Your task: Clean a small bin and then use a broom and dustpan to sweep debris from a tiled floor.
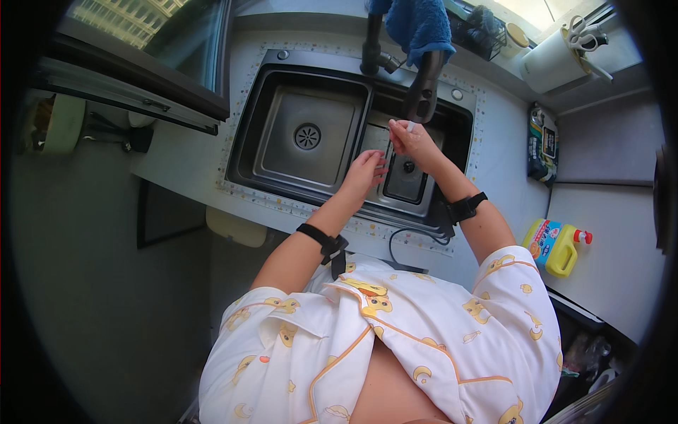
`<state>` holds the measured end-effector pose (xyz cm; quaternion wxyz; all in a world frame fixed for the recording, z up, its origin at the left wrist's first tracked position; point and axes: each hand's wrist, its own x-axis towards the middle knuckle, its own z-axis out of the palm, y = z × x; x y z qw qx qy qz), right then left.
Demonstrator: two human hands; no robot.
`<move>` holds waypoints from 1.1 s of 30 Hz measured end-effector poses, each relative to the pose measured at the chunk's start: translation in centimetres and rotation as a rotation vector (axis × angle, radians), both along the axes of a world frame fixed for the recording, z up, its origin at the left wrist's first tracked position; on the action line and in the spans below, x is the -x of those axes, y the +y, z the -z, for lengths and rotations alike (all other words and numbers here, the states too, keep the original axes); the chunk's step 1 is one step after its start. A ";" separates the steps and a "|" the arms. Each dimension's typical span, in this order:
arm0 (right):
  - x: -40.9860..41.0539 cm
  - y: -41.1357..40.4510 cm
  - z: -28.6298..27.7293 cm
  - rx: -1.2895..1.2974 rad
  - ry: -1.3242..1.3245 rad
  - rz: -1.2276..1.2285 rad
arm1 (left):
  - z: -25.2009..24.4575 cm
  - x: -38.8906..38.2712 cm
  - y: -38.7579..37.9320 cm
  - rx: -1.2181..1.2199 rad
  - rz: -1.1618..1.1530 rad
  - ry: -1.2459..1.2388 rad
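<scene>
Both my hands are over the right basin of a double stainless steel sink (365,212). My right hand (413,140) is just below the head of the dark faucet (422,98), its fingers curled; a small whitish thing shows at them, too small to name. My left hand (365,172) is lower and to the left, near the divider, palm turned inward with fingers apart and nothing seen in it. The two hands do not touch. A blue cloth (421,26) hangs over the faucet. The left basin (312,138) shows its round drain.
A yellow detergent bottle (561,249) with a red cap and a dark soft pack (543,143) are at the right. A white utensil holder (553,63) stands back right. The open window frame (222,69) juts in from the upper left. A black cable (392,244) lies along the front edge.
</scene>
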<state>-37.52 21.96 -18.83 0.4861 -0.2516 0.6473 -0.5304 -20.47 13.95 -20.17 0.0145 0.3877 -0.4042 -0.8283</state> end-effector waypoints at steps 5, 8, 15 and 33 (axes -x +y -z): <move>-1.4 0.5 -0.2 -0.041 -0.214 0.312 | 1.4 7.2 1.7 -0.106 -0.052 0.048; 1.5 1.9 2.3 -0.033 0.115 0.301 | 0.4 10.1 2.7 -0.032 -0.007 0.030; 6.5 -0.4 -1.7 0.074 -0.022 0.200 | -0.1 10.2 1.8 -0.023 -0.035 0.061; 17.4 -3.4 5.1 0.208 -0.097 0.149 | 5.0 -4.0 -1.5 0.240 0.299 -0.036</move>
